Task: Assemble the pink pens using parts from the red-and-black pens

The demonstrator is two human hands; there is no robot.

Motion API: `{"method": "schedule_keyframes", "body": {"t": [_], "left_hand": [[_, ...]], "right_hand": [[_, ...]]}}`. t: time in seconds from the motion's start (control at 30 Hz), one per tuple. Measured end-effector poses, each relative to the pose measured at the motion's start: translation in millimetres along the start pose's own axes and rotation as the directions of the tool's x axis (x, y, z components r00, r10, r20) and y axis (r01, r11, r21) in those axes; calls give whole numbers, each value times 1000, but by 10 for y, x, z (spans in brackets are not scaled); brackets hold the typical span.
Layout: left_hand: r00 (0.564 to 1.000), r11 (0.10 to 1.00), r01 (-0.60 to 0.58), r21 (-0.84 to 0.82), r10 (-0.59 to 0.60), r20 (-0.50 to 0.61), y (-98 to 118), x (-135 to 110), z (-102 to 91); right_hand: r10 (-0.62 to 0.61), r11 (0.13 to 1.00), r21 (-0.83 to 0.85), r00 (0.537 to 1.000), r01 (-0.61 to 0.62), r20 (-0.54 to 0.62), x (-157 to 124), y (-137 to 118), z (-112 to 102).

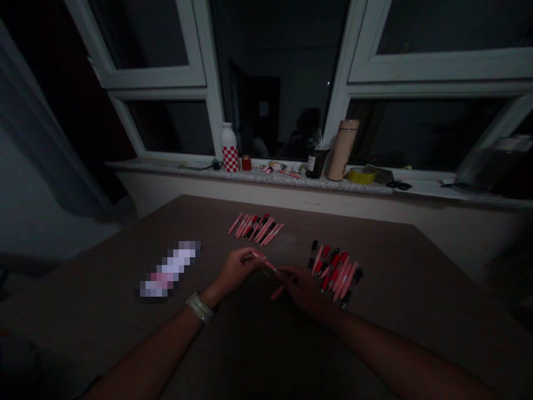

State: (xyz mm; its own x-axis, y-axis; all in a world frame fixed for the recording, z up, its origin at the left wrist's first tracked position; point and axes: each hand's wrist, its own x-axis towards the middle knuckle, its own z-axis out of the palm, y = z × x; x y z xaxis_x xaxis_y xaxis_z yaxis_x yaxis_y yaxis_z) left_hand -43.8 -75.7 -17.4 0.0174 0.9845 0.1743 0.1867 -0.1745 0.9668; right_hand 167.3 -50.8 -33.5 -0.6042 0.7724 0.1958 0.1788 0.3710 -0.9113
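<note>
Two pen heaps (255, 229) on a windowside table (366, 333), left hand (235, 269) and right hand (302, 289) seemingly pinching one pen (264, 262)

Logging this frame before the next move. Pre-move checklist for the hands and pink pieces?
1. Left hand grip on the pink pen-shaped piece: ok, pinched at the fingertips.
2. Right hand contact with that piece: cannot tell, dim and overlapped.
3. Second pink piece under the right hand: cannot tell if held.
4. Far pen group apart from both hands: ok.
5. Right pen group apart from the right hand: cannot tell, very close.
6. Lighting on the brown table: not ok, dim.
</note>
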Motion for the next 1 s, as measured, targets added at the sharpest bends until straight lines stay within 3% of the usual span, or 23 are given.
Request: {"method": "schedule_keyframes", "body": {"t": [0.37, 1.0], "left_hand": [[1000, 999, -11, 41, 11, 13, 94, -27, 29], [999, 1000, 16, 21, -16, 30, 46, -9, 23]], "right_hand": [[-5, 1000, 30, 1000, 4, 20, 16, 138, 26], [24, 995, 95, 998, -30, 59, -11, 76, 24]]}}
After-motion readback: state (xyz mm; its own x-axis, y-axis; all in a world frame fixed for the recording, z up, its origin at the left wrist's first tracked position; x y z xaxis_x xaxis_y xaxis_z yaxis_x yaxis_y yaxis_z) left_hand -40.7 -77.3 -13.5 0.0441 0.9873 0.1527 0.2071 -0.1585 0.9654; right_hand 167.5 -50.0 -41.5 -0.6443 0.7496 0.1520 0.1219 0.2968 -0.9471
